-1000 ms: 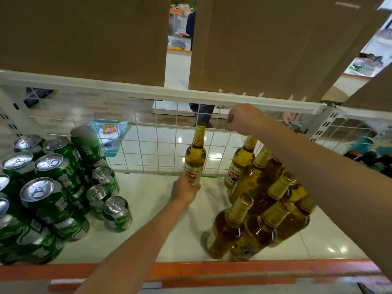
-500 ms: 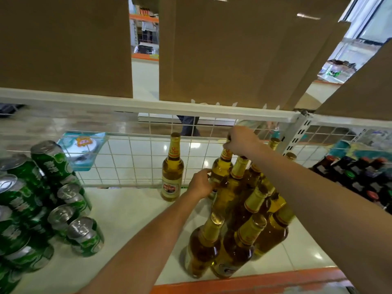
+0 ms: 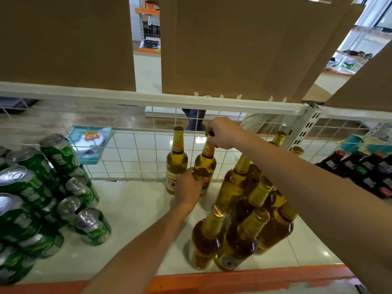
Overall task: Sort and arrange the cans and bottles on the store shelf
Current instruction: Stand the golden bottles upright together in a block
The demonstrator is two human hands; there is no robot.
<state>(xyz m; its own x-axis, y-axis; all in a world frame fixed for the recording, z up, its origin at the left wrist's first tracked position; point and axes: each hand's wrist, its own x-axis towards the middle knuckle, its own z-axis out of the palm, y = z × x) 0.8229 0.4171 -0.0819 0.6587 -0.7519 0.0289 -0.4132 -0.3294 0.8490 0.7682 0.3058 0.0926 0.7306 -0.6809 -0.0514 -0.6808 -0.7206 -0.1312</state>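
There, at the left edge of the shelf [image 3: 131, 219], green cans [image 3: 42, 187] were piled in tiers, their silver tops catching the light. Toward the middle of the back edge, right against the wire grid [image 3: 137, 153], a lone bottle [image 3: 176, 164] of golden beer stood upright with nothing touching it. Just beside it on the right was the held bottle [image 3: 205, 164], also upright and close to the grid. The left hand [image 3: 188, 187] was wrapped around its lower body over the label, fingers curled. The right hand [image 3: 222, 132] came in from above and pinched the top of its neck, hiding the cap. Whether its base sat on the shelf could not be told, since the left hand covered it. Further right, a cluster of bottles [image 3: 250, 209] of the same kind ran from the back toward the orange lip [image 3: 233, 279] at the front edge. Beyond the right edge, past the upright post, dark bottles [image 3: 364, 172] with coloured caps filled the neighbouring bay.
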